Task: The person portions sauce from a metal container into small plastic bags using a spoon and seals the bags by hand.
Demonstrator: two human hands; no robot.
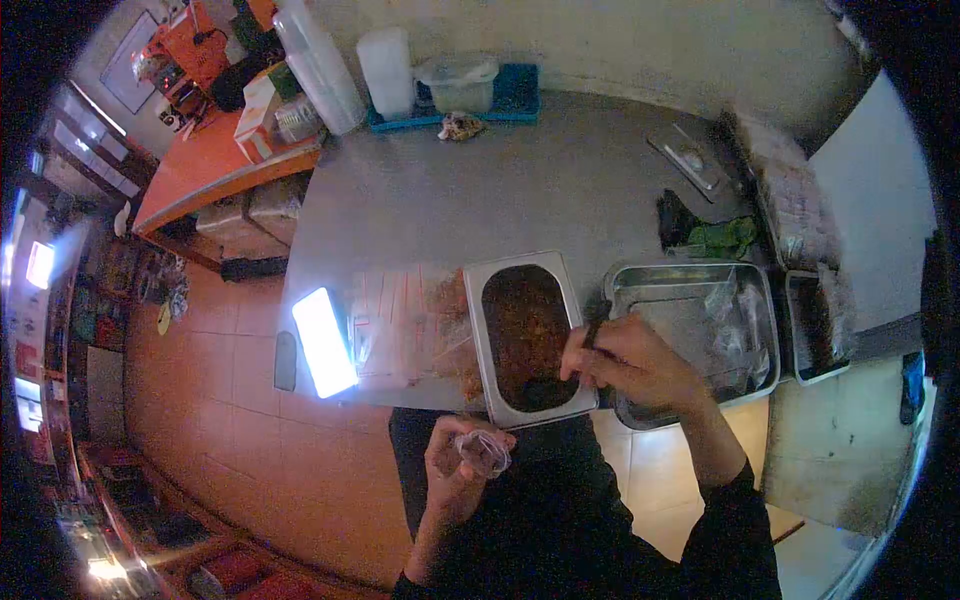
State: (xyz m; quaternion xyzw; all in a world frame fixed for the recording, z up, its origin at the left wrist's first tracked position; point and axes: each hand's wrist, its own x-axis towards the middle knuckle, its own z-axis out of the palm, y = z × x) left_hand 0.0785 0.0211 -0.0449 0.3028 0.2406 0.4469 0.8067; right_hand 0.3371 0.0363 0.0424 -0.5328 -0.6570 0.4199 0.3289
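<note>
At the near edge of the grey table, a metal container (pixel 480 345) holds a dark reddish-brown mass. Over its right rim is my right hand (pixel 635 362), fingers closed round a dark, thin handle whose lower end I cannot make out. My left hand (pixel 455 470), below the container's near left corner, grips a small clear plastic bag (pixel 483 453), its mouth turned up. Just right of the container, a metal tray (pixel 660 300) has clear plastic bags (pixel 735 325) in it. Flat packets with reddish lines (pixel 395 320) lie to the left of the container.
A lit phone (pixel 323 343) lies at the table's left edge. Green and black cloth (pixel 725 237) is behind the tray, and a narrow metal container (pixel 825 376) stands right of it. At the back, a blue tray (pixel 522 92) bears plastic tubs. An orange table (pixel 190 185) adjoins at left.
</note>
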